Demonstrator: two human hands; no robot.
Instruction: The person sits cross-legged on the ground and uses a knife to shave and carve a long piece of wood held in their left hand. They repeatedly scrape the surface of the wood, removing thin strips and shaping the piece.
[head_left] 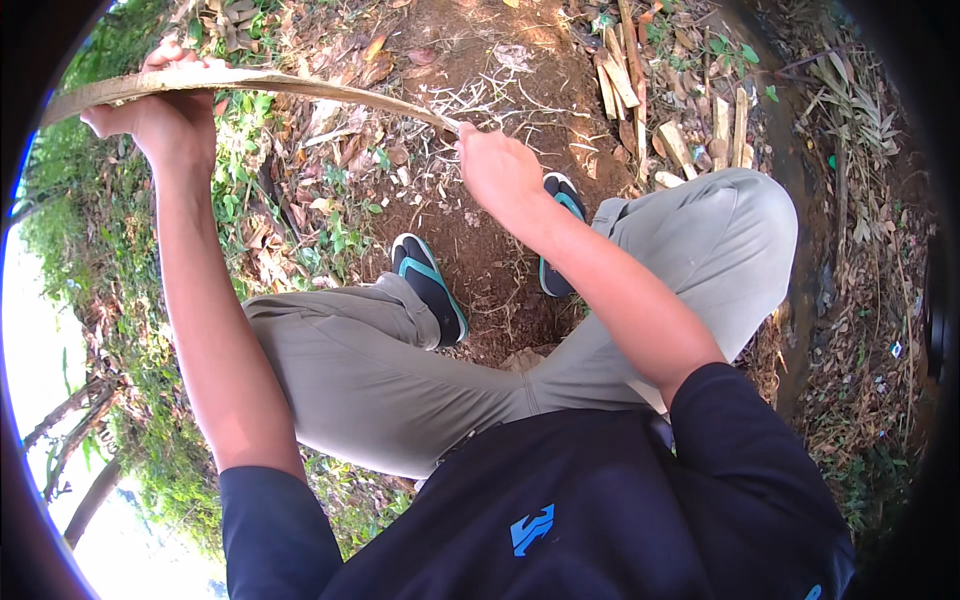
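Observation:
A long, pale, curved wooden strip (290,87) stretches across the upper left, wide at its left end and tapering to the right. My left hand (178,122) is raised under the wide part, with its thumb on the near side and its fingertips showing beyond the far edge. In my right hand (497,168), closed in a fist, is the narrow end of the strip. The strip's left tip runs out toward the rim of the picture. The fingers of my right hand are mostly hidden behind its back.
Thin pale shavings (500,100) lie scattered on the brown soil ahead of my feet. Short split wood pieces (617,75) and more wood chunks (722,130) rest at the upper right. My sandalled feet (428,285) are on the ground between my bent knees. Green plants (100,200) grow at the left.

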